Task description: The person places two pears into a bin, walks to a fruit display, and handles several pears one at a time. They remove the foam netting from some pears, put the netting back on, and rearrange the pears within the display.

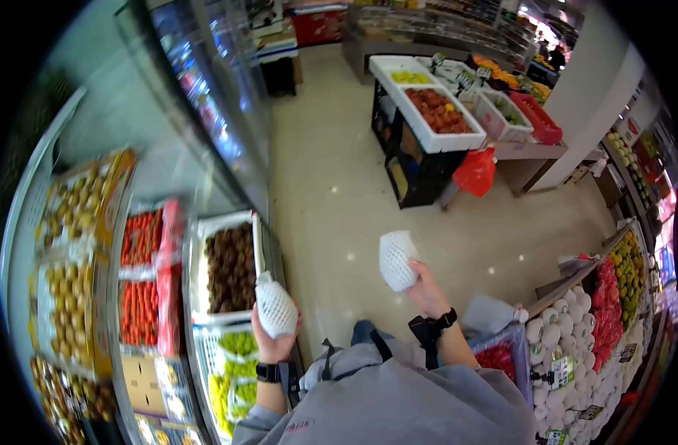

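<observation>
In my left hand (pixel 275 343) sits a white foam fruit net (pixel 276 308), bulging at the bottom and gathered to a narrow neck at the top. My fingers wrap round its lower part, beside the crate of dark brown fruit. My right hand (pixel 429 294) pinches a second white foam net (pixel 395 259) by its lower right side. This one is wider at the top and held over the open floor. The mesh hides what, if anything, is inside either net. Both forearms wear black wrist straps.
To my left stand a white crate of dark brown fruit (pixel 231 271), red fruit trays (pixel 140 311) and yellowish fruit boxes (pixel 70 308). White-wrapped round fruit (pixel 565 326) is heaped at my right. Ahead is a black-based stand with a white fruit bin (pixel 435 144) on the tiled floor (pixel 324 170).
</observation>
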